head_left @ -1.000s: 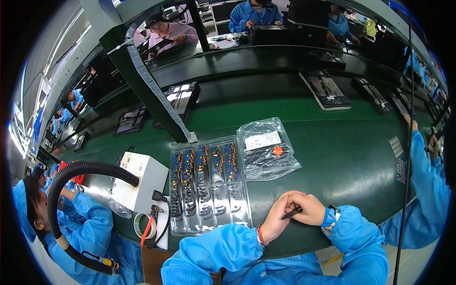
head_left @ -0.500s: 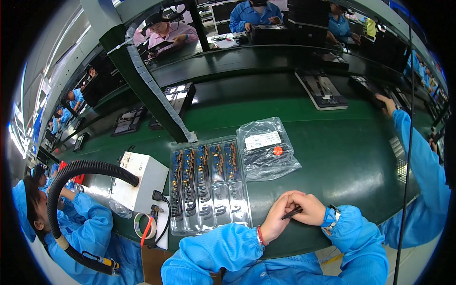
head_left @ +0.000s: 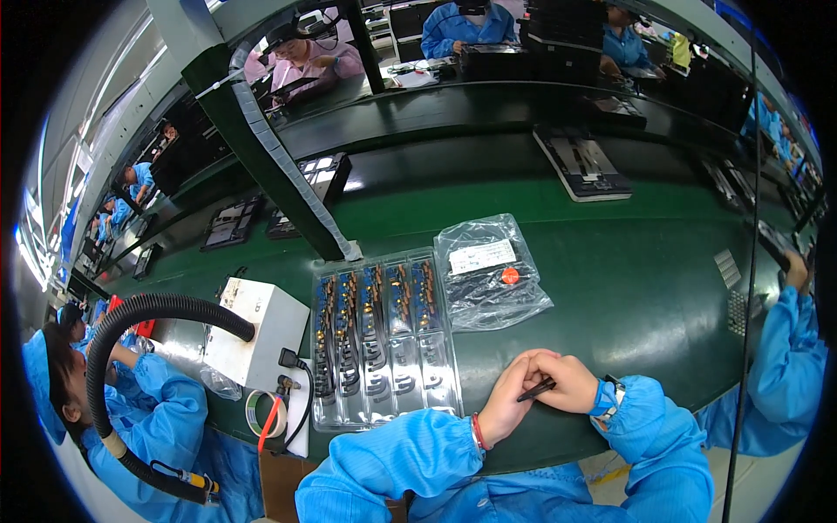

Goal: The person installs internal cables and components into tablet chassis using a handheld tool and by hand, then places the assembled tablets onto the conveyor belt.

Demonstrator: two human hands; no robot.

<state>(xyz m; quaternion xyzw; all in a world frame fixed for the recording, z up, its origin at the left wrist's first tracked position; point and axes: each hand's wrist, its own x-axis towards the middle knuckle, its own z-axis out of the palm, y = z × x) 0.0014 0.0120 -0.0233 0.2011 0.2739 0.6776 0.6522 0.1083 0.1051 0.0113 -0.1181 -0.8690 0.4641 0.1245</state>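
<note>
My two hands rest together near the front edge of the green bench. My right hand [head_left: 568, 384] is closed on a slim black pen-like tool [head_left: 536, 390], whose end sticks out toward my left hand. My left hand [head_left: 503, 399] is folded against the right, fingers pressed together and partly hidden; whether it grips anything I cannot make out. Left of my hands lies a clear plastic tray [head_left: 443, 383] with several rows of small cable parts [head_left: 375, 301] with blue and copper-coloured ends. Beyond my hands is a clear plastic bag [head_left: 497, 305] holding a dark flat item, with a white label and orange dot.
A white box [head_left: 261, 327] with a black corrugated hose [head_left: 166, 307] stands at left, beside a tape roll [head_left: 265, 414]. A green post [head_left: 270, 148] rises behind the tray. Open device casings [head_left: 582, 166] lie on the conveyor beyond. Co-workers sit on both sides and opposite.
The co-worker at right has drawn a dark casing off the conveyor toward their own side. Casings on the conveyor have shifted slightly left. My hands have stayed still.
</note>
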